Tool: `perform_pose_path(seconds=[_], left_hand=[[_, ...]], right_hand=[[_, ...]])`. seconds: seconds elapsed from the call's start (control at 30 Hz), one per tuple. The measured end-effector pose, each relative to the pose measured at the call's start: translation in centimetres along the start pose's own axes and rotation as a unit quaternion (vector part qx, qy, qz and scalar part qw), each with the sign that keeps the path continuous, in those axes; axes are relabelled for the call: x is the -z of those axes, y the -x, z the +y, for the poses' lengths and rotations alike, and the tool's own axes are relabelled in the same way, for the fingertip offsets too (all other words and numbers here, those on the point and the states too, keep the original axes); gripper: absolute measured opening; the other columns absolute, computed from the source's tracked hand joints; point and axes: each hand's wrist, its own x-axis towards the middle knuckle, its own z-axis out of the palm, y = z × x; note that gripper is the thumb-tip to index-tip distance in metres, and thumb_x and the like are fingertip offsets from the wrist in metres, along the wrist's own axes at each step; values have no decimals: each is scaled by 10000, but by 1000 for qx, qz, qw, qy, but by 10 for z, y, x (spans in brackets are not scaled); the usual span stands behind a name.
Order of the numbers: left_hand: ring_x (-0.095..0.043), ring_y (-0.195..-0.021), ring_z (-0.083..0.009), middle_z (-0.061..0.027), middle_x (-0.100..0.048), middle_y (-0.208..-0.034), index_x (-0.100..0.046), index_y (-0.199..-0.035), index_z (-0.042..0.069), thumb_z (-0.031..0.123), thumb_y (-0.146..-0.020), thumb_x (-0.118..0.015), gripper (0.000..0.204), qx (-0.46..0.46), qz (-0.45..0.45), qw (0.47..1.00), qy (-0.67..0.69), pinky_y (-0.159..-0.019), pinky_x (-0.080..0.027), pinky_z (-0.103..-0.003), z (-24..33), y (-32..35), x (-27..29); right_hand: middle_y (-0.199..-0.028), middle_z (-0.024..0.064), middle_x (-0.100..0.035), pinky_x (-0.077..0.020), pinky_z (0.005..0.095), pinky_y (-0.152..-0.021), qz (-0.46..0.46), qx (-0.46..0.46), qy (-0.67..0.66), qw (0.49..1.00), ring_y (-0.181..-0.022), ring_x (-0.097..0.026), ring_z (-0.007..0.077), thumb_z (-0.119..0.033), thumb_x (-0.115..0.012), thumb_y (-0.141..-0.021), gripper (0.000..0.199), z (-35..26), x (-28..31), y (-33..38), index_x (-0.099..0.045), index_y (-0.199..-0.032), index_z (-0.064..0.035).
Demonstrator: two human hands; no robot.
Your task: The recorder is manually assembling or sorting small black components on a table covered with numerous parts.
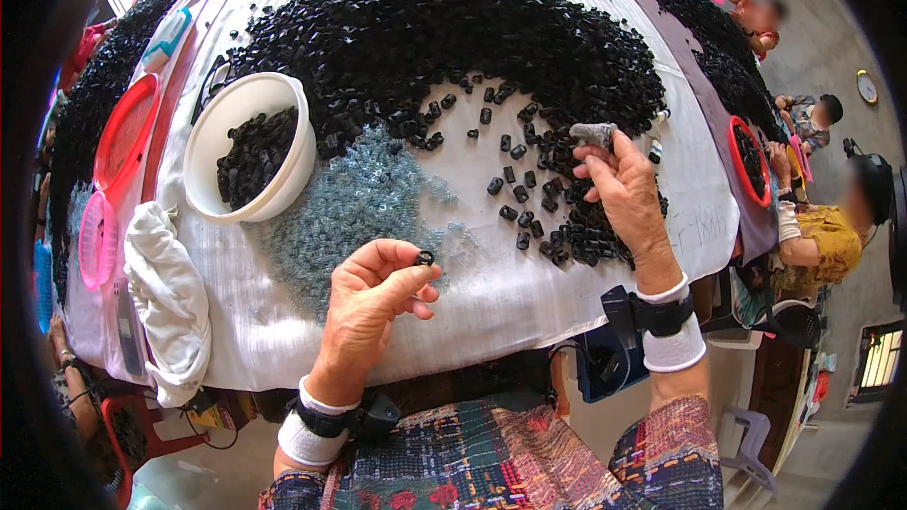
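Far out to the left of the left hand (378, 288), two shallow plastic sieve trays, one red (126, 132) and one pink (97, 239), lie at the table's edge. Nearer in, a crumpled white cloth (170, 297) hangs over the rim, soft and folded. Above and left of that hand stands a round white plastic bowl (248, 146), smooth-walled and partly filled with small black pieces. Between the bowl and the hand spreads a patch of tiny clear bluish springs (354, 198), glinting and tangled, on the white woven table cover (491, 293).

The left hand is curled narrow, thumb and forefinger pinching a small black ring-shaped cap (425, 258) at the fingertips, held just above the cloth with nothing blocking it.

Beyond both hands lies a broad heap of black caps (453, 28), short, tubular and matte, thinning into scattered strays (515, 194) between the two hands.

The right hand (624, 189) is raised over the strays, fingers closed around a small grey lumpy piece (593, 133) that sticks out above the fingertips; what it is cannot be told. Both wrists wear white sweatbands with black straps.

To the right of the right hand, a red bowl (735, 146) of black caps sits at the far table edge, and other people sit beyond it.
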Motion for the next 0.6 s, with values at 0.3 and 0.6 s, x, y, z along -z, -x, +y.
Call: perform_pose_path(seconds=[0.3, 0.6], left_hand=[[-640, -664, -142, -126, -649, -849, -585, -938, 18, 11, -826, -613, 115, 0, -12, 1000, -8, -534, -553, -255, -4, 0, -4], [-643, -701, -154, -131, -659, -871, -582, -967, 10, 21, -817, -649, 165, 6, -15, 1000, 5, -555, -534, -253, -3, 1, -4]], right_hand=[[-723, 26, -588, -469, 233, -576, -308, -35, -6, 951, -641, -550, 72, -73, -581, -836, 90, -5, -2, 53, -585, -866, 12], [-889, 26, -627, -519, 213, -640, -13, 7, -66, 998, -788, -585, 74, -88, -545, -889, 168, 11, 3, 17, -603, -1035, -27]])
